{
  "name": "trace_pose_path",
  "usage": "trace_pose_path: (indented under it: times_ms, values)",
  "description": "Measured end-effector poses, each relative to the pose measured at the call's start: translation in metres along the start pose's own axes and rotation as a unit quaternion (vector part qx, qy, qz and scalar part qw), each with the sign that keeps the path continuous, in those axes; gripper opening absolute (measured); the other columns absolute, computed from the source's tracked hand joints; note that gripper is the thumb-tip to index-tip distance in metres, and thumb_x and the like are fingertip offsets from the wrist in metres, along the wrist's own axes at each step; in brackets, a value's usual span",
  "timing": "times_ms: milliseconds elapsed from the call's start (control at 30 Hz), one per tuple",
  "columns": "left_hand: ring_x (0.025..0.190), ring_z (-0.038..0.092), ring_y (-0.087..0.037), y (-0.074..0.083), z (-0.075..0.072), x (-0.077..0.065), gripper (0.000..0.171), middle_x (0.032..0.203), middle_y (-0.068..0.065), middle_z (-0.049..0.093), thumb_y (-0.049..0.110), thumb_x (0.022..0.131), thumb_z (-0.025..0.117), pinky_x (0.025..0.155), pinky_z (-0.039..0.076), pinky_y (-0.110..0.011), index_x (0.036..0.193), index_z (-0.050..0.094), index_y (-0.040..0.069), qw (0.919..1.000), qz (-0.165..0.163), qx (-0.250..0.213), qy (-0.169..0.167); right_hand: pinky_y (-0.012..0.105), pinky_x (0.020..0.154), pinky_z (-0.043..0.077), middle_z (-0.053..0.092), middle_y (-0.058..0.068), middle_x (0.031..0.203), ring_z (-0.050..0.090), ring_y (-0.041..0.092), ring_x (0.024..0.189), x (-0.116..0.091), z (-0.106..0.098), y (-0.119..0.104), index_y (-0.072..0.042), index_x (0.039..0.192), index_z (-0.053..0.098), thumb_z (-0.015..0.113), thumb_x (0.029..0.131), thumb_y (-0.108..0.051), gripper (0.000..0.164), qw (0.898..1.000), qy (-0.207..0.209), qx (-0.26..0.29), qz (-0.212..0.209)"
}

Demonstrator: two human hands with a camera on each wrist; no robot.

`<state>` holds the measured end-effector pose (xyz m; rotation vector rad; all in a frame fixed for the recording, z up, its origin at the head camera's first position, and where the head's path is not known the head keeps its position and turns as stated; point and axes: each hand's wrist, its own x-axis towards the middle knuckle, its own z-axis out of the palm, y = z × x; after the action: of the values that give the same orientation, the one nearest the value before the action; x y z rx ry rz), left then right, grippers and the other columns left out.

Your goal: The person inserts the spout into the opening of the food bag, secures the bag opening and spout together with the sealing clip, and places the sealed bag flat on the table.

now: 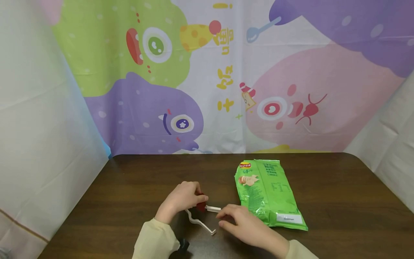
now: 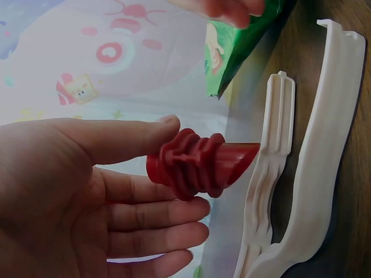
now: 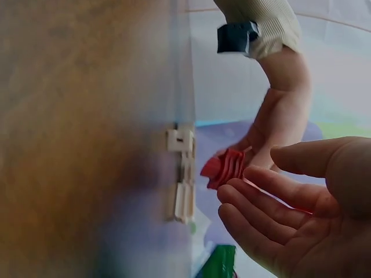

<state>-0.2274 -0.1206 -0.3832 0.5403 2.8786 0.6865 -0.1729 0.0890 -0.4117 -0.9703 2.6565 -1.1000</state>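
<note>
In the head view my left hand [image 1: 182,197] is over the table's front middle. Its thumb and index finger pinch a red ridged plastic spout piece [image 2: 191,162] with a slanted end; the other fingers are extended in the left wrist view. Beside the red piece lies a white plastic bag clip [image 2: 324,145], its two long arms spread apart in a V. My right hand [image 1: 243,222] hovers at the clip's right end, holding nothing, its fingers loosely bent. Just beyond it is a green snack bag [image 1: 268,196], lying flat.
The dark brown wooden table [image 1: 136,190] ends at a cartoon-printed curtain [image 1: 223,133] behind. White cloth [image 1: 48,126] hangs on both sides. A black band [image 3: 237,37] is around the left sleeve.
</note>
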Motion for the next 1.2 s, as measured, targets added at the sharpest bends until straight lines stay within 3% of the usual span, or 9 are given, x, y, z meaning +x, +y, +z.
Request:
trace_pose_path:
  times_ms: [200, 433, 567, 833, 1067, 1200]
  values:
    - [0.053, 0.049, -0.011, -0.001, -0.001, 0.001, 0.026, 0.062, 0.003, 0.055, 0.034, 0.08, 0.066, 0.049, 0.04, -0.025, 0.076, 0.059, 0.009, 0.9999, -0.01, -0.012, 0.005, 0.024, 0.074, 0.048, 0.063, -0.002, 0.095, 0.058, 0.005, 0.086, 0.001, -0.012, 0.003, -0.009, 0.1, 0.065, 0.056, 0.09, -0.02, 0.017, 0.999, 0.015, 0.024, 0.015]
    - [0.054, 0.049, -0.011, 0.0, -0.001, 0.003, 0.026, 0.064, 0.003, 0.056, 0.035, 0.08, 0.066, 0.049, 0.039, -0.025, 0.075, 0.06, 0.01, 0.9998, -0.006, -0.011, 0.016, 0.032, 0.077, 0.048, 0.065, -0.003, 0.098, 0.06, 0.011, 0.089, 0.0, -0.03, 0.007, -0.016, 0.1, 0.065, 0.055, 0.09, -0.026, 0.017, 0.997, 0.055, 0.002, 0.047]
    - [0.054, 0.047, -0.011, -0.001, 0.0, 0.004, 0.025, 0.063, 0.004, 0.056, 0.034, 0.08, 0.067, 0.049, 0.038, -0.025, 0.074, 0.059, 0.011, 0.9996, -0.003, -0.012, 0.025, 0.029, 0.075, 0.048, 0.065, -0.006, 0.098, 0.061, 0.013, 0.089, 0.0, -0.042, 0.01, -0.017, 0.102, 0.064, 0.055, 0.09, -0.029, 0.019, 0.995, 0.078, 0.0, 0.064]
    - [0.055, 0.047, -0.011, -0.002, 0.002, 0.003, 0.023, 0.064, 0.004, 0.057, 0.032, 0.08, 0.067, 0.05, 0.038, -0.025, 0.076, 0.06, 0.011, 0.9994, -0.003, -0.015, 0.031, 0.024, 0.072, 0.048, 0.065, 0.006, 0.108, 0.062, 0.016, 0.089, -0.002, -0.061, 0.021, -0.01, 0.103, 0.066, 0.058, 0.089, -0.018, 0.018, 0.99, 0.136, -0.008, 0.042]
    - [0.056, 0.048, -0.011, -0.002, 0.003, 0.004, 0.022, 0.066, 0.004, 0.058, 0.031, 0.08, 0.067, 0.05, 0.039, -0.025, 0.08, 0.061, 0.011, 0.9992, -0.004, -0.014, 0.037, 0.033, 0.074, 0.047, 0.065, 0.003, 0.105, 0.06, 0.019, 0.093, -0.005, -0.076, 0.028, -0.012, 0.108, 0.064, 0.056, 0.09, -0.027, 0.025, 0.981, 0.157, -0.024, 0.116]
    - [0.056, 0.048, -0.011, -0.001, 0.003, 0.005, 0.021, 0.064, 0.004, 0.056, 0.031, 0.08, 0.067, 0.051, 0.039, -0.025, 0.08, 0.061, 0.011, 0.9987, -0.003, -0.014, 0.05, 0.04, 0.078, 0.047, 0.065, 0.002, 0.105, 0.059, 0.024, 0.097, -0.007, -0.082, 0.032, -0.012, 0.108, 0.063, 0.055, 0.09, -0.03, 0.026, 0.975, 0.179, -0.043, 0.128]
